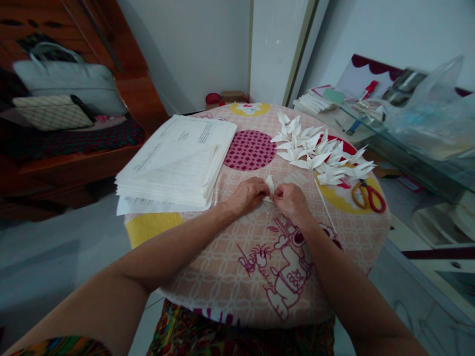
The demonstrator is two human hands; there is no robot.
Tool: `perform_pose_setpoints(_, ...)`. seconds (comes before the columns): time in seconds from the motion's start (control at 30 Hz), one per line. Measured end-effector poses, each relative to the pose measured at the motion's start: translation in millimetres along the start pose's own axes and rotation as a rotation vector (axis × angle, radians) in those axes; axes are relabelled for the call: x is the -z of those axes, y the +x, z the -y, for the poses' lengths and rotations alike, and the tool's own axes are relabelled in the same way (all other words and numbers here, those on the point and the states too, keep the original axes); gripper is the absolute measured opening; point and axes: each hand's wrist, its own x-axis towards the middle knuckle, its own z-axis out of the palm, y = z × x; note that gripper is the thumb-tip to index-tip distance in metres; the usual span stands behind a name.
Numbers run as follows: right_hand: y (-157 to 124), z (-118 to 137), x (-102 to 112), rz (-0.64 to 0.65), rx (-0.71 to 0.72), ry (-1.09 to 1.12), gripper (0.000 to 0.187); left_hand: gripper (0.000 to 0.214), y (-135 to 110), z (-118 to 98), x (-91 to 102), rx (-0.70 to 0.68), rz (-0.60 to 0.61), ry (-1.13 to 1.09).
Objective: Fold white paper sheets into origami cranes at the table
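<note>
Both hands meet at the middle of a round table covered by a pink patterned cloth (222, 267). My left hand (248, 195) and my right hand (291, 200) each pinch a small folded piece of white paper (270, 184) that stands up between the fingertips. Both hands are closed on it. A thick stack of white printed sheets (178, 160) lies to the left of my left hand. A pile of several finished white folded paper shapes (322, 151) lies beyond my right hand. A thin white stick (324, 207) lies just right of my right hand.
Orange-handled scissors (367, 194) lie at the table's right edge. A glass shelf (415, 143) with plastic bags and stationery stands to the right. At the left, a wooden bench (74, 163) holds a grey bag (70, 84) and a quilted pouch. Grey floor lies lower left.
</note>
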Motion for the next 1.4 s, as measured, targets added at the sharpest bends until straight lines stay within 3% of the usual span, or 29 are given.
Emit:
perform_pose_setpoints(0.2, 3.9, -3.1, 3.8, 0.065, -0.014, 0.148, 0.007, 0.016, 3.0, 0.1, 2.2, 0.044, 0.025, -0.062)
perform_pose_setpoints(0.73, 6.2, -4.6, 5.2, 0.075, 0.025, 0.138, 0.005, 0.014, 7.4, -5.4, 4.6, 0.202, 0.052, -0.116)
perform_pose_setpoints(1.07, 6.4, -3.6, 10.5, 0.111, -0.003, 0.183, 0.003, 0.021, 10.7, 3.4, 10.5, 0.302, 0.117, -0.383)
perform_pose_setpoints(1.4, 8.5, -5.2, 1.4, 0.032, 0.039, 0.1, 0.006, 0.02, 12.1, 3.0, 3.0, 0.295, 0.062, -0.335)
